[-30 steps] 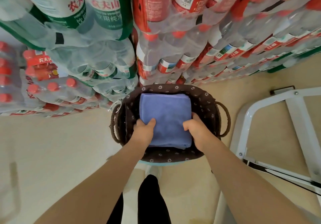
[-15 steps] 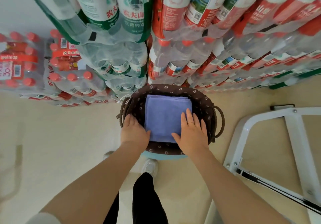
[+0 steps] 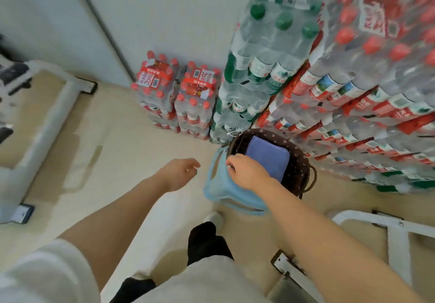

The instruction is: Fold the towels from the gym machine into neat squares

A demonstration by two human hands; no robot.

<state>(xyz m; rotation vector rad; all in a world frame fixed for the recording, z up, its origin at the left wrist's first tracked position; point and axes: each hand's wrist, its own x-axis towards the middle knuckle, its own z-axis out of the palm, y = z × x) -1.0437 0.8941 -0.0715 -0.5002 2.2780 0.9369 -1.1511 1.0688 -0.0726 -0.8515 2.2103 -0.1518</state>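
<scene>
Folded blue towel (image 3: 267,155) is lying inside the dark brown woven basket (image 3: 299,161). Right hand (image 3: 247,173) is hovering over that basket's near rim, fingers loosely curled, grasping nothing; left hand (image 3: 179,173) is hanging relaxed, well apart from it.

Towel (image 3: 268,156) in basket (image 3: 299,161) (on stool (image 3: 226,189)).
</scene>
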